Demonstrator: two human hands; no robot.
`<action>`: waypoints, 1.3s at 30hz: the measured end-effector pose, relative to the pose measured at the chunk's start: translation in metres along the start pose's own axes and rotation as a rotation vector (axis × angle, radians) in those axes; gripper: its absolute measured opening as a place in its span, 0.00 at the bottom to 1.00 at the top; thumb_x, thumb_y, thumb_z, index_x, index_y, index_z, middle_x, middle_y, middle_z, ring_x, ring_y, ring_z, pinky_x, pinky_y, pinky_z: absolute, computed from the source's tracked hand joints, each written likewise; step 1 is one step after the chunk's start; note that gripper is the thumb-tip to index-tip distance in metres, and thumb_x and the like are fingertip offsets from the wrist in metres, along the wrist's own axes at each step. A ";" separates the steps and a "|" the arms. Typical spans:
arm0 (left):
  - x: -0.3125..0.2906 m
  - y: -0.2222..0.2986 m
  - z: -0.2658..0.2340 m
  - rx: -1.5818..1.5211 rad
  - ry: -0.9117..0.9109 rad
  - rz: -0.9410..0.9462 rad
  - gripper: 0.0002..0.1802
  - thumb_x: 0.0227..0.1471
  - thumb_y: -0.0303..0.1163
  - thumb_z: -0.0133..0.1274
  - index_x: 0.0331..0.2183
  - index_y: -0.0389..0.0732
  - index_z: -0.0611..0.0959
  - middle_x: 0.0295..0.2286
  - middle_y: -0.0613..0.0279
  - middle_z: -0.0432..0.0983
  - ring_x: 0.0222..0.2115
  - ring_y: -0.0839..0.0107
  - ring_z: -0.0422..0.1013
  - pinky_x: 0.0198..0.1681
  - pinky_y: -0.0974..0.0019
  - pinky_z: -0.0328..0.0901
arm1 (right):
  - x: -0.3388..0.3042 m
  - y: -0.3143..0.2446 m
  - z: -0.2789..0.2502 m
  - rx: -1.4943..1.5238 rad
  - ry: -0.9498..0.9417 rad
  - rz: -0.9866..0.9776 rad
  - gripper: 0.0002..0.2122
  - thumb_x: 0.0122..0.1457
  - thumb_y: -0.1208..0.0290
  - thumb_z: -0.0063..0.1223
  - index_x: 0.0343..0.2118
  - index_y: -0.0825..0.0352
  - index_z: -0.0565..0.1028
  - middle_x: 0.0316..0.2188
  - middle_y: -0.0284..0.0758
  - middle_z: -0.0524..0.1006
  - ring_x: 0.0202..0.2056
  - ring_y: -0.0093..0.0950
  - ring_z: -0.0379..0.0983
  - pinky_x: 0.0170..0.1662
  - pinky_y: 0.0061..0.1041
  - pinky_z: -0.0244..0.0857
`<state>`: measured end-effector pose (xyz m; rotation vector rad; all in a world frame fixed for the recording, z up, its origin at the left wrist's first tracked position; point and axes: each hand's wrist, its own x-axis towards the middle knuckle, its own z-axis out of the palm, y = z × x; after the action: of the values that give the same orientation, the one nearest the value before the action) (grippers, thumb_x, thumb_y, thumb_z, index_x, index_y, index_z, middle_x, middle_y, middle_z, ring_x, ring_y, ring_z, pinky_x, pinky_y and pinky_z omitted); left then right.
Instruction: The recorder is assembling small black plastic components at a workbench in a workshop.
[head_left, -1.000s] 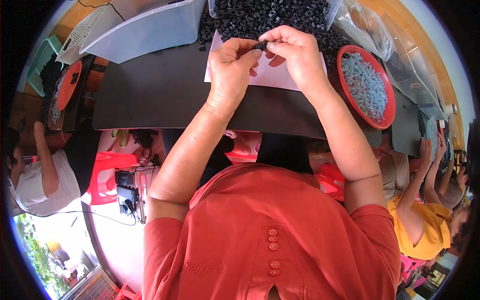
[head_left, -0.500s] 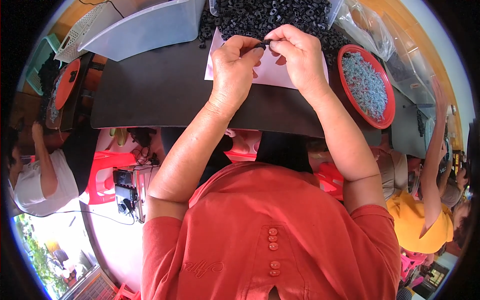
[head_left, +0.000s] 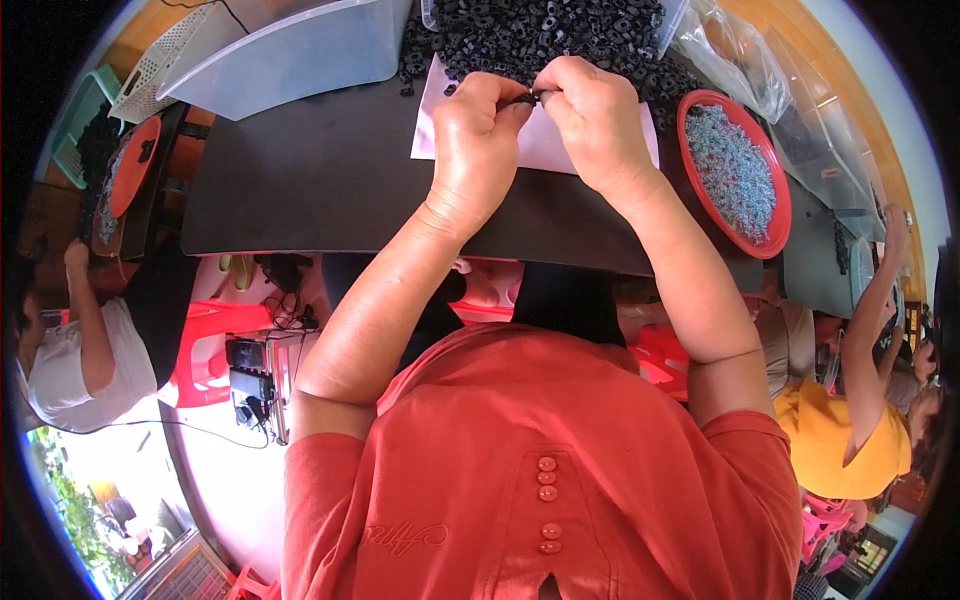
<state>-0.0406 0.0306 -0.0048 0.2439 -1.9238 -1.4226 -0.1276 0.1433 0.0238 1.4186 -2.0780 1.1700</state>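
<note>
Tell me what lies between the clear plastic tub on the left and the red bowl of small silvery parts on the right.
In the head view, between the clear plastic tub and red bowl: a white sheet, a heap of small black parts, and both hands pinching one black part.

Dark table (head_left: 300, 190), red stool (head_left: 205, 350).

Small black part (head_left: 528, 97) mostly finger-hidden

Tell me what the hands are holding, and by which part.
A small black part, pinched at its ends between the fingertips of the left hand and right hand.
</note>
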 end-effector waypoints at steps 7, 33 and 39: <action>-0.001 0.000 0.000 0.138 0.047 0.217 0.06 0.40 0.15 0.55 0.26 0.32 0.78 0.26 0.50 0.75 0.28 0.54 0.73 0.31 0.61 0.67 | 0.000 -0.004 0.008 -0.293 -0.001 -0.166 0.04 0.45 0.75 0.51 0.24 0.67 0.70 0.23 0.40 0.73 0.27 0.41 0.73 0.29 0.38 0.68; -0.001 0.003 -0.001 0.045 0.030 0.077 0.05 0.44 0.18 0.56 0.29 0.32 0.78 0.27 0.53 0.75 0.29 0.61 0.73 0.33 0.64 0.67 | 0.003 -0.002 -0.001 0.136 0.018 0.079 0.03 0.49 0.78 0.50 0.25 0.72 0.74 0.21 0.44 0.75 0.23 0.39 0.74 0.27 0.32 0.65; -0.001 -0.001 -0.001 0.073 0.026 0.108 0.05 0.48 0.20 0.55 0.32 0.32 0.80 0.24 0.63 0.75 0.22 0.78 0.68 0.26 0.74 0.64 | 0.004 -0.009 -0.006 0.406 -0.089 0.423 0.06 0.50 0.77 0.47 0.26 0.72 0.76 0.15 0.37 0.73 0.19 0.24 0.70 0.23 0.24 0.62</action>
<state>-0.0392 0.0301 -0.0064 0.1881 -1.9402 -1.2744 -0.1221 0.1440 0.0339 1.2355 -2.3749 1.8102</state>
